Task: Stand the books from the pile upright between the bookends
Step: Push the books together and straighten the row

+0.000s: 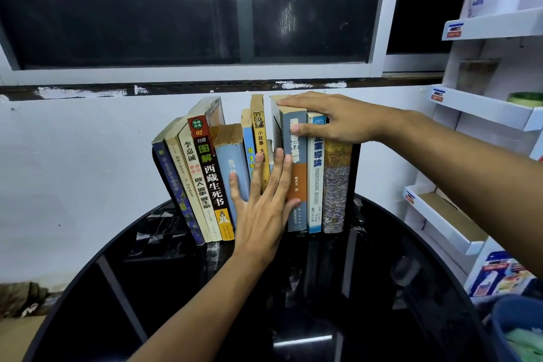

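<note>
Many worn books (314,179) upright, yellowed pages, leftmost leaning.

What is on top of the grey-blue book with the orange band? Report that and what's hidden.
The right hand rests on the grey-blue book, fingers reaching to the taller white book beside it, thumb on its spine. The hand covers part of its top edge.
</note>
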Demonstrator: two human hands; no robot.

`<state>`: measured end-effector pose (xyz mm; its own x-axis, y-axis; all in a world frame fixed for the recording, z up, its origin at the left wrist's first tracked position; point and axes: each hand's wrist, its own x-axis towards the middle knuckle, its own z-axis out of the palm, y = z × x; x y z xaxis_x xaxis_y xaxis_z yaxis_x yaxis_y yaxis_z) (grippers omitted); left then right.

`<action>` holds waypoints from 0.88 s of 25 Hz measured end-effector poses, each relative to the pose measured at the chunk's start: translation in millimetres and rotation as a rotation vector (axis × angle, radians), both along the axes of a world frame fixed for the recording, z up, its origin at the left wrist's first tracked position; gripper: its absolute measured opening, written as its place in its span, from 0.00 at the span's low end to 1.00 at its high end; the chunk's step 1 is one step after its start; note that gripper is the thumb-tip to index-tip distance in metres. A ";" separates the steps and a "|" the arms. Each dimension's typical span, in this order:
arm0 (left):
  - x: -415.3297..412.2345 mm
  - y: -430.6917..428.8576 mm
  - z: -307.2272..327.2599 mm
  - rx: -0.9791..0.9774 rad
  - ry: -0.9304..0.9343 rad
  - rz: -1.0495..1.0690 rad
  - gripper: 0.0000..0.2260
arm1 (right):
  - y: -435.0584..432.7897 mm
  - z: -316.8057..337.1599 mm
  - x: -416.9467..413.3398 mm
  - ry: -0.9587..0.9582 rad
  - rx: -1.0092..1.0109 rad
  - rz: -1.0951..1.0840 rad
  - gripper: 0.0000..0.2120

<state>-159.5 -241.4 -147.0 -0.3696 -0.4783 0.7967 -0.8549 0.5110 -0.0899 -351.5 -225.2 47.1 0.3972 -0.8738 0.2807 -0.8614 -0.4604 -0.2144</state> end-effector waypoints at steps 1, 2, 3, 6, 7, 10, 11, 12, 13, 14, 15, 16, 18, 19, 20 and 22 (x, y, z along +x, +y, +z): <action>-0.7 -0.1 -0.3 -0.002 0.000 0.005 0.38 | -0.6 -0.6 -0.3 -0.002 -0.002 -0.001 0.30; -1.3 -0.2 -0.3 -0.003 -0.001 0.007 0.38 | -0.8 -1.1 -0.4 -0.004 -0.002 -0.001 0.30; -1.6 -0.4 -0.4 -0.003 -0.001 0.008 0.38 | -1.1 -1.7 -0.3 -0.007 -0.002 -0.003 0.30; -3.1 0.0 0.4 0.000 0.008 0.001 0.38 | -0.9 -1.8 -0.1 -0.006 -0.004 -0.012 0.30; -3.2 0.6 0.9 0.000 0.015 -0.007 0.39 | -0.6 -1.4 0.4 -0.004 -0.003 -0.013 0.30; 1.0 0.5 0.6 0.002 0.010 -0.036 0.40 | -0.2 -1.5 1.6 0.000 0.011 -0.012 0.29; 3.2 0.3 -0.1 -0.006 -0.002 -0.040 0.40 | -0.5 -1.5 1.7 0.005 0.007 -0.013 0.29; 4.8 0.1 -0.4 -0.016 -0.013 -0.041 0.40 | -0.6 -1.2 1.7 0.011 0.001 -0.013 0.29; 6.1 -0.2 -0.6 -0.023 -0.022 -0.037 0.40 | -1.0 -1.1 1.8 0.015 -0.003 -0.011 0.30; 7.0 -0.8 -0.8 -0.029 -0.027 -0.032 0.39 | -1.2 -0.7 1.8 0.016 -0.006 -0.011 0.30; 6.8 -1.5 -1.2 -0.033 -0.031 -0.026 0.39 | -1.9 -0.3 0.8 0.017 -0.007 -0.010 0.30; 6.2 -1.9 -1.4 -0.038 -0.036 -0.021 0.39 | -2.5 0.1 -0.1 0.018 -0.006 -0.008 0.30; 4.8 -2.0 -1.7 -0.048 -0.047 -0.011 0.39 | -3.1 0.5 -0.7 0.024 -0.002 -0.005 0.30; 4.4 -2.1 -2.3 -0.052 -0.048 -0.007 0.39 | -3.6 0.7 -0.7 0.031 -0.002 -0.002 0.30; 4.4 -2.4 -2.8 -0.052 -0.045 -0.006 0.39 | -3.8 1.3 -0.7 0.040 -0.002 -0.001 0.30; 4.8 -1.7 -2.3 -0.044 -0.036 -0.018 0.38 | -4.3 4.4 -0.9 0.080 -0.003 -0.001 0.31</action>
